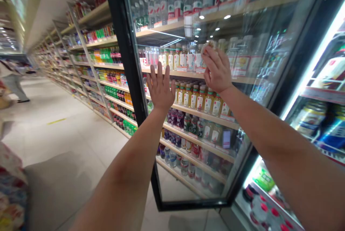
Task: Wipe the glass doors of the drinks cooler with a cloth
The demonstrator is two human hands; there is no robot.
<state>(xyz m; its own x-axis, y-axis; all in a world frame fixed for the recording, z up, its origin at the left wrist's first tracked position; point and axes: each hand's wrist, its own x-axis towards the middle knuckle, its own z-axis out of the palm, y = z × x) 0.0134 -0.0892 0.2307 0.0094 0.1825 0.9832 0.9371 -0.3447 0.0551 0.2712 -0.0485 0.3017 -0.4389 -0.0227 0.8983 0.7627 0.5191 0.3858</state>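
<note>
A black-framed glass door [194, 188] of a lit cooler stands swung open in front of me. My left hand [161, 89] lies flat against its pane near the left frame, fingers spread, holding nothing. Higher up and to the right, my right hand [217, 66] presses a crumpled whitish cloth [209, 45] to the glass. Its fingers are bent over the cloth, so most of it is hidden. Bottles on shelves show through the pane, along with bright reflections of ceiling lights.
To the right, the cooler holds packaged goods [309, 117] and red-capped bottles [262, 207]. Long drink shelves [102, 65] run down the left side of a tiled aisle [61, 137]. A person [13, 76] walks at the far left. Colourful packages [12, 188] stand at the lower left.
</note>
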